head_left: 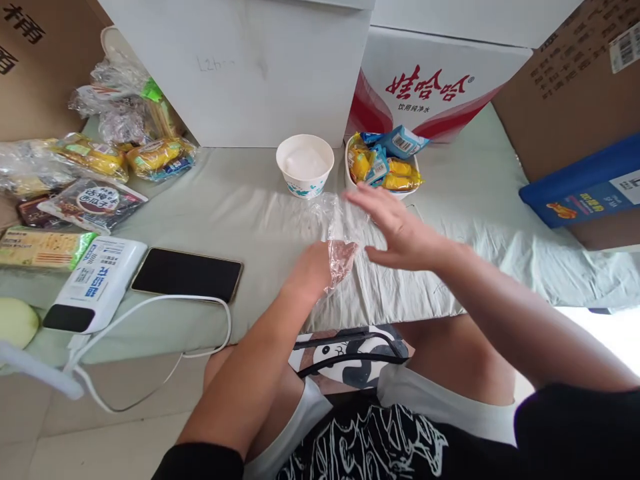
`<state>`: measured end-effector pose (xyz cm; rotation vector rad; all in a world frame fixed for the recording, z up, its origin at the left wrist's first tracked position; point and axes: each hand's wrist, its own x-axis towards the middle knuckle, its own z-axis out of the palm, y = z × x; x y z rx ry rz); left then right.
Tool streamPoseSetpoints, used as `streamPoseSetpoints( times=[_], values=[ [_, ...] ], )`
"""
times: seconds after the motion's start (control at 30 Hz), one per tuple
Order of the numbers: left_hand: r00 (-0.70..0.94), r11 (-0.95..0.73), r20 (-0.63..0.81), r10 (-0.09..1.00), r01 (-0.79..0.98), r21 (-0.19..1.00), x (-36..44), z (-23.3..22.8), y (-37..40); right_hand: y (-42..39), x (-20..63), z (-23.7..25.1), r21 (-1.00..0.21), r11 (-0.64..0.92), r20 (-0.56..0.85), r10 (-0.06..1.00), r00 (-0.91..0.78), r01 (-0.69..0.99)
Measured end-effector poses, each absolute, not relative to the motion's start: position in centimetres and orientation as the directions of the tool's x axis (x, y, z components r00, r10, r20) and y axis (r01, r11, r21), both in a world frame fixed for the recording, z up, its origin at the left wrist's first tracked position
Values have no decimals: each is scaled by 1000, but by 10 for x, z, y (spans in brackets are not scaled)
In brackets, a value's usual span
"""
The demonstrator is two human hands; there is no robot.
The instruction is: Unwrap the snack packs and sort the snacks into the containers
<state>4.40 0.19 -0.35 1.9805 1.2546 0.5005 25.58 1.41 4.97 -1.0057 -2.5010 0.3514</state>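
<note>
My left hand is closed on a thin clear plastic bag or glove that rises crumpled above its fingers, over the pale green sheet. Just to the right, my right hand hovers with fingers spread and flat, touching or nearly touching the plastic; I cannot tell which. Behind the hands stand a white paper bowl and a white bowl filled with yellow and blue snack packets.
A black phone and a white power bank with a white cable lie at left. Wrapped snack packs pile up at far left. A white box, a red-and-white carton and cardboard boxes ring the back and right.
</note>
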Motion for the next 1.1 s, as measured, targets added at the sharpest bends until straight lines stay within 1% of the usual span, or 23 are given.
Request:
streamPoseSetpoints(
  times=[0.07,0.1,0.13,0.2,0.27,0.33,0.4,0.43,0.47,0.5,0.53,0.57,0.6,0.63,0.67,0.7,0.73,0.77,0.8,0.83,0.9,1.0,1.1],
  values=[
    [574,-356,-119,810,643,679,48,-3,-2,-14,247,33,-451,634,243,765,-597,629],
    [613,-393,-139,777,646,654,49,-2,-3,-25,248,25,-485,583,244,806,-540,652],
    [622,-400,-138,771,642,654,48,-2,-4,-35,252,17,-519,524,256,849,-463,675],
    [554,-322,-96,827,606,727,44,0,-2,-50,267,6,-584,390,266,921,-286,712],
    [412,-152,-96,906,527,836,37,0,3,-58,283,-3,-632,282,239,957,-164,722],
    [248,55,-169,954,411,910,27,0,14,-60,294,-8,-649,256,224,964,-141,717],
    [55,244,-273,960,308,920,15,0,26,-58,298,-11,-646,259,219,964,-151,718],
    [-55,290,-286,957,275,917,9,1,32,-55,299,-11,-643,255,212,965,-152,722],
    [-168,284,-246,955,265,922,4,3,35,-53,299,-11,-640,242,202,969,-144,729],
    [-273,238,-161,948,280,930,0,6,36,-50,298,-12,-638,224,189,973,-132,736],
    [-367,147,-17,930,331,932,-3,9,33,-49,297,-12,-638,207,182,976,-117,742],
    [-379,65,90,921,378,923,-4,12,28,-47,295,-12,-637,196,179,978,-104,745],
    [-359,-14,185,915,429,903,-2,14,19,-47,294,-12,-637,185,178,980,-90,748],
    [-211,-198,355,911,532,823,2,16,8,-46,293,-12,-637,175,178,981,-78,751],
    [40,-407,467,883,561,721,7,17,-4,-46,292,-13,-639,169,179,981,-68,750],
    [327,-541,431,841,534,650,13,16,-15,-45,291,-13,-644,165,183,981,-59,747],
    [549,-623,336,766,503,599,19,13,-25,-45,291,-13,-649,164,191,980,-50,743],
    [667,-645,210,714,513,566,25,10,-32,-45,291,-13,-654,164,201,979,-39,738],
    [732,-651,93,675,532,541,29,6,-36,-45,292,-13,-659,163,214,977,-24,735],
    [763,-651,8,647,546,527,32,3,-37,-44,292,-13,-662,158,223,975,-9,733],
    [761,-618,-77,644,577,534,32,-2,-32,-44,293,-14,-667,138,213,977,9,732],
    [684,-506,-76,726,605,615,28,-2,-19,-44,293,-15,-673,109,154,988,-5,732],
    [571,-400,0,821,576,713,25,2,-12,-44,292,-16,-670,79,123,992,6,738]
  ],
)
